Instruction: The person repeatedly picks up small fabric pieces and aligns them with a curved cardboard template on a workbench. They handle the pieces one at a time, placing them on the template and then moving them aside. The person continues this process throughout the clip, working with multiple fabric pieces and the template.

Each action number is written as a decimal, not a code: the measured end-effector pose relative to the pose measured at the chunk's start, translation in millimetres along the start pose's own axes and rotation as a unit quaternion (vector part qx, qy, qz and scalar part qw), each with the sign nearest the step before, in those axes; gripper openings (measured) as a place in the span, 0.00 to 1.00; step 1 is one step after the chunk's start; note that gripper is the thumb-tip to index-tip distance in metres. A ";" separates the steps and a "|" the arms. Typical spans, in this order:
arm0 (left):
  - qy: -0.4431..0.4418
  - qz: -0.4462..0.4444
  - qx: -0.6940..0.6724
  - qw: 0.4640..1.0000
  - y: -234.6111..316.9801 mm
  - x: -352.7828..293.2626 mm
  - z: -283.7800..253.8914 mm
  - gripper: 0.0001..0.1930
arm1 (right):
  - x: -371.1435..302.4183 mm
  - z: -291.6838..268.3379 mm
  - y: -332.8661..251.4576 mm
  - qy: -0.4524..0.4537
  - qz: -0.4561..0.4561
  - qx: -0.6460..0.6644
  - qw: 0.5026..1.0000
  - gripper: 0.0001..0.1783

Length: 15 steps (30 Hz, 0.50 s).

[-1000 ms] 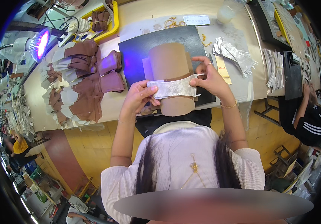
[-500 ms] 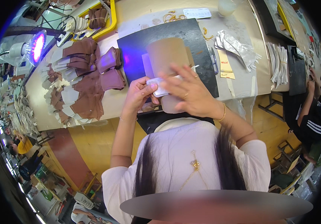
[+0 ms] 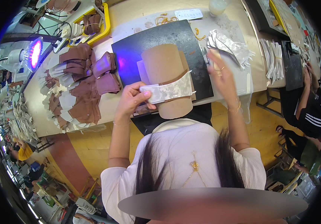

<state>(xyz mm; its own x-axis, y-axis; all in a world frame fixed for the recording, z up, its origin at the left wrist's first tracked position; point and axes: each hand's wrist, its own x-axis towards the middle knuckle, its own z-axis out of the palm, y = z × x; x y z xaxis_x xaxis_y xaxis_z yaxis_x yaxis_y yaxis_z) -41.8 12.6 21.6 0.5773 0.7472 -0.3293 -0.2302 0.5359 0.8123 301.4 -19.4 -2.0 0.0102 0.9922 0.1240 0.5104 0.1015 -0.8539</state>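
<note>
A tan cylinder-shaped form (image 3: 162, 61) lies on a dark cutting board (image 3: 130, 48) in front of me. Across its near part curves a white, grey-mottled strip (image 3: 171, 89) with brown edging. My left hand (image 3: 132, 98) pinches the strip's left end between thumb and fingers. Apart from the form, my right hand (image 3: 223, 76) is over the board's right edge, its fingers smeared by motion. Close to those fingertips is a slim pen-like tool (image 3: 206, 56), partly hidden. Whether the hand touches it cannot be made out.
Brown and white cut pieces (image 3: 80, 87) lie in stacks at left, near a lit lamp (image 3: 37, 52). A yellow tray (image 3: 107, 26) stands behind them. White mottled pieces (image 3: 229, 46) lie at right. A co-worker's hands (image 3: 306, 74) are at the far right.
My right hand has left the strip and moved right, beyond the board's edge, uncovering the strip. It now covers where the yellow card lay. My left hand still holds the strip's end.
</note>
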 end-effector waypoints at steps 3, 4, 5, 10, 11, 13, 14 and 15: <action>-0.047 0.090 0.025 0.994 30.8 0.6 -2.3 0.12 | 37.6 -36.6 40.9 0.160 -0.036 -0.257 0.953 0.15; -0.062 0.126 0.010 0.990 40.5 6.5 -4.8 0.12 | 45.9 -46.5 54.2 0.165 -0.009 -0.289 0.943 0.15; -0.065 0.158 0.001 0.985 49.9 15.0 -8.6 0.13 | 52.9 -54.4 66.8 0.170 0.014 -0.320 0.932 0.16; 0.051 0.145 0.066 0.986 88.3 81.6 -44.1 0.13 | 55.8 -63.1 102.8 0.149 0.051 -0.298 0.941 0.18; 0.083 0.081 0.144 0.983 92.3 94.2 -50.1 0.15 | 54.2 -61.6 104.9 0.151 0.036 -0.316 0.936 0.18; 0.173 -0.065 0.297 0.937 99.2 105.3 -60.0 0.18 | 52.1 -59.0 105.4 0.161 0.020 -0.330 0.930 0.18; 0.206 -0.091 0.347 0.910 97.9 105.6 -61.2 0.22 | 50.7 -57.7 104.0 0.168 0.017 -0.327 0.930 0.17; 0.252 -0.096 0.395 0.878 97.8 104.0 -62.1 0.24 | 50.9 -56.2 102.2 0.177 0.007 -0.321 0.930 0.17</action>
<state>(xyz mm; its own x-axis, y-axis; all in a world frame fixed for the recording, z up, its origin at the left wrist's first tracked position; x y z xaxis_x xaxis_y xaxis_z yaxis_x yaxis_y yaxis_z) -52.9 167.2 37.0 0.0812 0.8585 -0.5064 0.5634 0.3796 0.7338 402.4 37.4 -54.5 0.2450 0.8958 0.3707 0.9152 -0.0875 -0.3934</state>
